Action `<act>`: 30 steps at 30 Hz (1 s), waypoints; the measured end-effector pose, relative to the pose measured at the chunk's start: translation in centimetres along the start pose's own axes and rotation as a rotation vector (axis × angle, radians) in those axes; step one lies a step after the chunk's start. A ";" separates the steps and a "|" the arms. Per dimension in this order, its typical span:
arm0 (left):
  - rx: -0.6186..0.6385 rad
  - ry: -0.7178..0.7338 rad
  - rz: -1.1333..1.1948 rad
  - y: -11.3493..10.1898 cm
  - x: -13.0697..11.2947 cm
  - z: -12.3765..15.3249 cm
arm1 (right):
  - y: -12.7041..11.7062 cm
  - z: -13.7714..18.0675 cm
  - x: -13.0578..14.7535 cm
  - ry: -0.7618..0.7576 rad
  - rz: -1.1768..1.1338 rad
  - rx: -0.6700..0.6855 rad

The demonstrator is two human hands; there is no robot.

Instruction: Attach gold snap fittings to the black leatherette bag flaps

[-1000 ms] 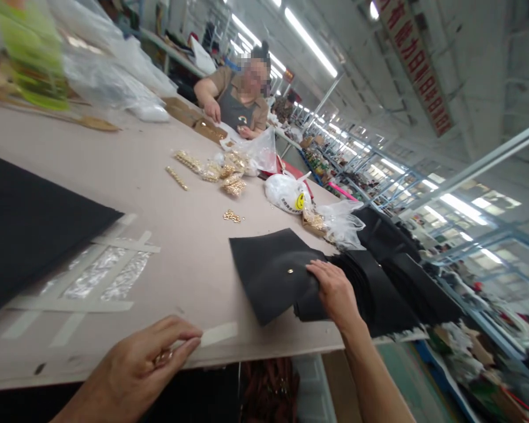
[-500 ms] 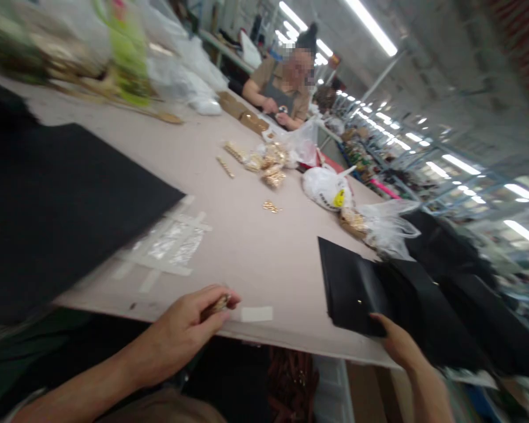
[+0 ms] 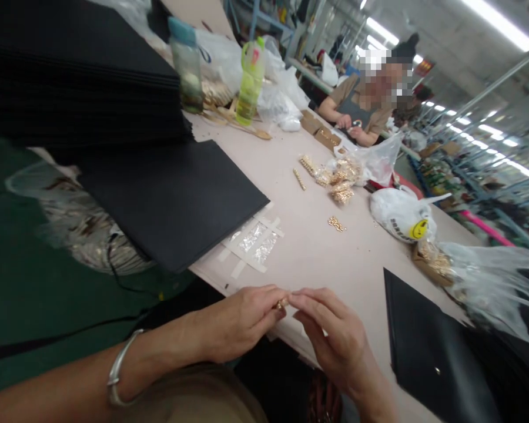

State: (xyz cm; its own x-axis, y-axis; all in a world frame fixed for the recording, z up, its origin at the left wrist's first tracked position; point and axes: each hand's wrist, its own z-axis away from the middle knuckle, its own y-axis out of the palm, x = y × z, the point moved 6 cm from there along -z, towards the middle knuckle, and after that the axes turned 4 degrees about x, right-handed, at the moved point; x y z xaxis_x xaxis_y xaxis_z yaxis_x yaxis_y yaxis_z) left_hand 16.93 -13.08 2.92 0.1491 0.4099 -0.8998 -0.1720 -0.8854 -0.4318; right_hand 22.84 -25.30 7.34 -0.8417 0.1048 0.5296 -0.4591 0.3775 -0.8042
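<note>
My left hand (image 3: 255,320) is closed around small shiny gold metal pieces (image 3: 282,304), which peek out between thumb and fingers; their exact kind is hidden. Against its fingertips, my right hand (image 3: 330,329) touches with its fingers bent forward and the thumb a little apart; nothing shows in its grasp. Both hands are over the table's near edge. To the right lies a black flat panel (image 3: 436,346) with a small gold piece of hardware (image 3: 438,371) on it. A small pile of gold pieces (image 3: 336,223) lies farther up the table.
A tall stack of black sheets (image 3: 114,76) and a black panel (image 3: 176,200) occupy the left. Bottles (image 3: 250,82), bags of gold parts (image 3: 344,176), and a white plastic bag (image 3: 401,214) stand farther back. Across the table a person (image 3: 365,106) works with their hands.
My right hand has left the black panel on the right and come to my left hand's fingertips. The left hand still holds the gold pieces. The view has swung left.
</note>
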 end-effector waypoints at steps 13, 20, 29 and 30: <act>-0.188 -0.158 -0.336 -4.0 2.0 4.9 | 5.2 -6.3 -1.1 0.504 -0.497 0.058; -0.255 -0.184 -0.305 -5.6 2.3 7.1 | 7.1 -9.4 1.0 0.288 -0.499 0.143; -0.962 -0.397 0.305 -11.9 6.8 15.6 | 8.8 -19.4 -3.0 0.310 -0.493 -0.051; -1.042 -0.434 0.370 -12.2 7.8 16.7 | 9.4 -21.2 -3.5 0.299 -0.479 -0.053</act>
State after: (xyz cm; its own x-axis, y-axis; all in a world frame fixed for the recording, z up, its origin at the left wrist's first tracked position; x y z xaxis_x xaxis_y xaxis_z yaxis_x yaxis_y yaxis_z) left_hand 3.93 4.62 0.16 -0.1198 -0.0457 -0.9917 0.7698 -0.6350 -0.0637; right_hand 27.51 -2.63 3.57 -0.4223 0.1633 0.8916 -0.7485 0.4920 -0.4446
